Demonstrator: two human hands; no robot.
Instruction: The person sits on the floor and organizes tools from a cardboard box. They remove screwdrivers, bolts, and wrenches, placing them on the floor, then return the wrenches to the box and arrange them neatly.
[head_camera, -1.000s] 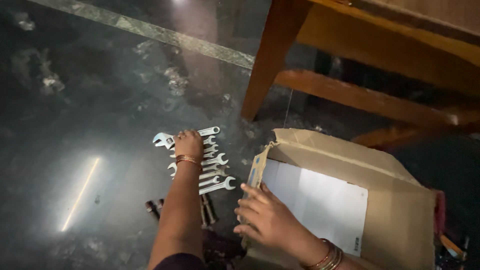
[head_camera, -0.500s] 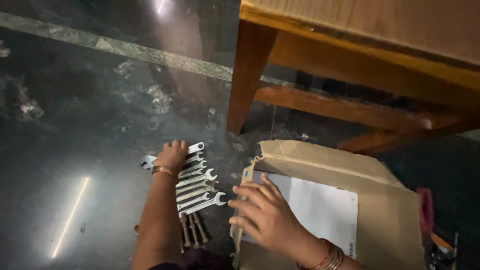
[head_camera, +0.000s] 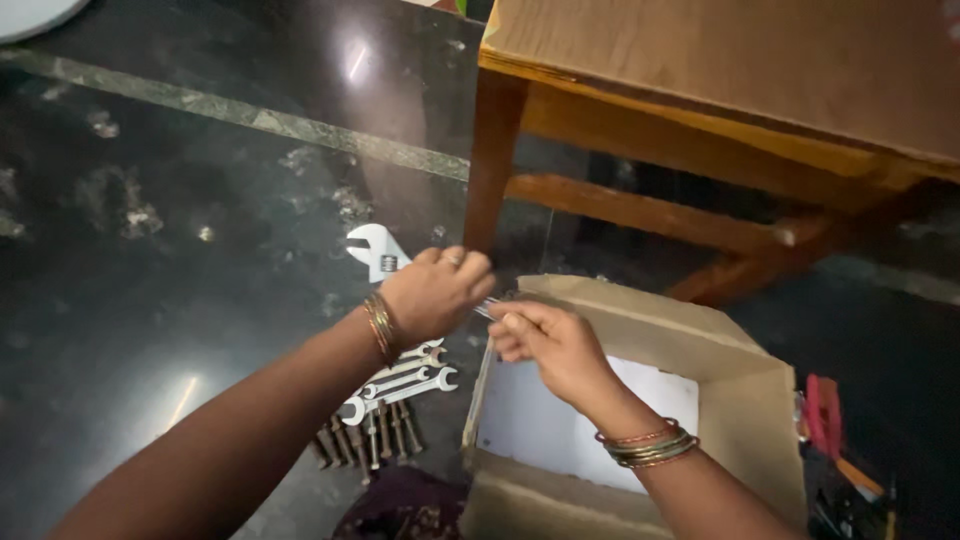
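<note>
My left hand (head_camera: 432, 292) is raised above the floor and closed around the handle of a silver adjustable wrench (head_camera: 377, 250), whose jaw sticks out to the upper left. My right hand (head_camera: 548, 340) meets it over the left flap of an open cardboard box (head_camera: 740, 400) and pinches the wrench's other end. Below my left wrist, several silver open-ended spanners (head_camera: 400, 380) lie in a row on the dark floor. A row of rusty bolts (head_camera: 365, 440) lies just in front of them.
A wooden table (head_camera: 700, 90) with an orange-brown leg (head_camera: 492, 160) and crossbars stands right behind the box. The floor (head_camera: 150, 250) is dark polished stone with a pale inlaid strip. Red-handled tools (head_camera: 825, 415) lie to the right of the box, which holds a white sheet (head_camera: 560, 420).
My left hand has risen from the row of spanners with the adjustable wrench in it. My right hand left the box flap and joined it. The view tilted up toward the table.
</note>
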